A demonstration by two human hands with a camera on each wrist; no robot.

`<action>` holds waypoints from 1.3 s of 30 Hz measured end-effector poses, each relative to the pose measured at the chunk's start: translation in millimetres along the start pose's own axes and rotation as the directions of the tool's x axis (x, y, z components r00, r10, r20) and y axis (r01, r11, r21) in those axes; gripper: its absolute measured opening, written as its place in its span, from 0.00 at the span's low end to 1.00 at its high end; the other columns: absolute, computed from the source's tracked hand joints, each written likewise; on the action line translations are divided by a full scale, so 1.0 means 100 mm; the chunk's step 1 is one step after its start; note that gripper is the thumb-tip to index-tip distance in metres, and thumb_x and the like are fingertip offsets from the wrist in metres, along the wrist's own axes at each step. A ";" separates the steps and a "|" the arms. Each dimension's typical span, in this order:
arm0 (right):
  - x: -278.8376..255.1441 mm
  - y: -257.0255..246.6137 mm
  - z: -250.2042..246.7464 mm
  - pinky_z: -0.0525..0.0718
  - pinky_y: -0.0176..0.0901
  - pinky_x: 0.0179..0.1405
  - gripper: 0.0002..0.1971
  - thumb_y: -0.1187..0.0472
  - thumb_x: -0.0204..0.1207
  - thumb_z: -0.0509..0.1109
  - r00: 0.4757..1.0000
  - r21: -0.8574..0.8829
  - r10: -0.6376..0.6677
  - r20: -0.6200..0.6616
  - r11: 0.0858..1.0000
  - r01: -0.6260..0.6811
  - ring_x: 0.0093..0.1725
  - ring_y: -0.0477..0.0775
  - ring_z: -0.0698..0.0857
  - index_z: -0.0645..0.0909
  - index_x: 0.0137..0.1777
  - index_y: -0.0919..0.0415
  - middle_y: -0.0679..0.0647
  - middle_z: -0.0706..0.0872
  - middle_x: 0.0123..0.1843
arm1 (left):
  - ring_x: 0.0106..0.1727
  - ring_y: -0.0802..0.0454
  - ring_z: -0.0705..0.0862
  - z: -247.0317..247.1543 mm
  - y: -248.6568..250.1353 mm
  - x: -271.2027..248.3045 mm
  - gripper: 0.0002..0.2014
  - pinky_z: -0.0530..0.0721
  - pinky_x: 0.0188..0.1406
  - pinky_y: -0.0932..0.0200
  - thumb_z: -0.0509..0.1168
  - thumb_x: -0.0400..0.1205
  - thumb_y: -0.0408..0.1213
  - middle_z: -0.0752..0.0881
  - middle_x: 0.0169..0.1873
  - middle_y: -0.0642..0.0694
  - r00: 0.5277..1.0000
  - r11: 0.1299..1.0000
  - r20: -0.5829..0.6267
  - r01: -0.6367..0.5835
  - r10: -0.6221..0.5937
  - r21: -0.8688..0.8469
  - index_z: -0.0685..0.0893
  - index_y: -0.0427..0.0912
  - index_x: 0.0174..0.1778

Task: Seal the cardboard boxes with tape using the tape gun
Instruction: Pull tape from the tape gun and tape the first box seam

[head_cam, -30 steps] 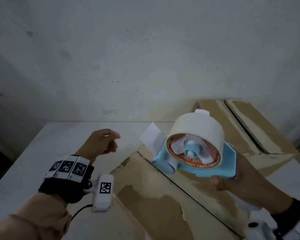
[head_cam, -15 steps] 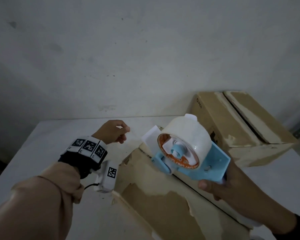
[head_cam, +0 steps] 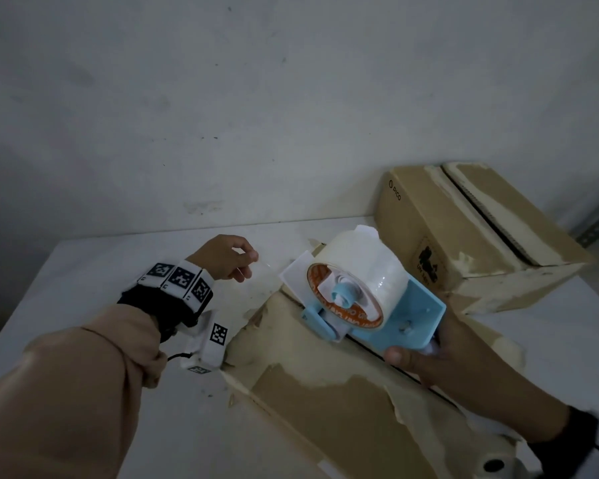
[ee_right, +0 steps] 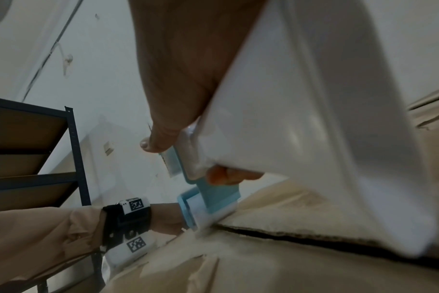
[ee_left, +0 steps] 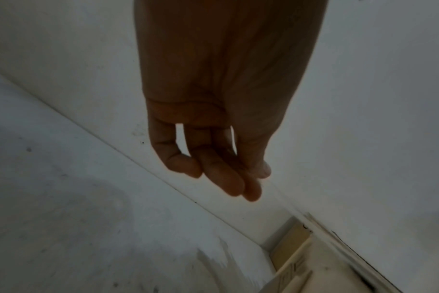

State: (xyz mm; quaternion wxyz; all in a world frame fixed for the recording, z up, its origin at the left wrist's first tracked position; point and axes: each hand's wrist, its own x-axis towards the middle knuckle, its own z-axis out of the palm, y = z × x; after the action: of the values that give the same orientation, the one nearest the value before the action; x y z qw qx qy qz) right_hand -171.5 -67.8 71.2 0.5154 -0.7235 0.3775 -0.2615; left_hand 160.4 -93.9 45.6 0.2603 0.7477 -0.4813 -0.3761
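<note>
My right hand grips the white handle of the blue tape gun, which carries a roll of clear tape. The gun's front end rests at the far end of the near cardboard box, over the dark seam between its flaps. My left hand hovers just left of the gun's nose, thumb and fingers pinched together on what looks like a faint strip of clear tape. A second cardboard box with an open seam stands at the back right.
Both boxes sit on a white table pushed against a pale wall. A dark metal shelf rack stands to the left in the right wrist view. The near box's top paper is torn in patches.
The tape gun has come down and forward onto the far end of the near box. My left hand moved forward and right, keeping just ahead of the gun's nose.
</note>
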 end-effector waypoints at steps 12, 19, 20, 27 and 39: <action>0.03 0.00 0.06 0.79 0.23 0.32 0.36 0.44 0.52 0.77 0.998 0.029 0.033 0.047 0.999 -0.035 0.47 0.36 0.86 0.73 0.62 0.51 0.36 0.85 0.53 | 0.20 0.60 0.80 0.13 -0.16 0.18 0.09 0.72 0.23 0.66 0.64 0.82 0.37 0.84 0.18 0.53 0.969 0.993 0.229 0.076 -0.095 0.087 0.78 0.43 0.35; 0.02 -0.02 0.06 0.81 0.25 0.44 0.41 0.26 0.45 0.75 0.999 -0.005 0.043 0.027 0.999 -0.042 0.54 0.36 0.84 0.72 0.59 0.42 0.32 0.83 0.56 | 0.35 0.54 0.82 0.51 -0.27 0.19 0.06 0.78 0.32 0.64 0.55 0.85 0.34 0.83 0.41 0.40 0.911 0.990 0.393 0.089 -0.126 0.111 0.76 0.40 0.53; 0.02 -0.03 0.06 0.81 0.24 0.43 0.40 0.25 0.44 0.75 0.998 -0.009 0.050 0.025 0.999 -0.050 0.53 0.34 0.84 0.72 0.58 0.39 0.29 0.82 0.56 | 0.42 0.49 0.79 0.55 -0.31 0.18 0.07 0.79 0.36 0.62 0.54 0.85 0.37 0.81 0.46 0.39 0.897 0.989 0.418 0.136 -0.146 0.055 0.74 0.42 0.56; 0.05 -0.01 0.03 0.83 0.29 0.46 0.32 0.28 0.47 0.77 0.998 -0.010 0.044 0.048 0.999 -0.043 0.56 0.39 0.84 0.73 0.54 0.26 0.35 0.83 0.58 | 0.63 0.35 0.79 0.62 -0.50 0.11 0.08 0.72 0.70 0.35 0.54 0.86 0.38 0.78 0.63 0.34 0.807 0.938 0.563 0.312 -0.178 -0.151 0.76 0.42 0.55; 0.06 -0.05 0.01 0.82 0.27 0.41 0.36 0.42 0.48 0.78 0.995 -0.028 0.098 0.022 0.995 -0.098 0.53 0.36 0.84 0.72 0.59 0.45 0.33 0.82 0.56 | 0.60 0.45 0.76 1.08 -0.50 -0.09 0.46 0.73 0.27 0.82 0.48 0.81 0.63 0.69 0.72 0.34 0.932 0.931 0.321 0.259 -0.171 -0.256 0.55 0.18 0.73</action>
State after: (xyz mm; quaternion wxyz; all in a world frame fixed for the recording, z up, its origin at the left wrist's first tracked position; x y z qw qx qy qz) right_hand -166.0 -71.3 75.3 0.5223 -0.7139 0.4101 -0.2224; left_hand 96.2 -68.9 -52.3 0.2511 0.6853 -0.3675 -0.5765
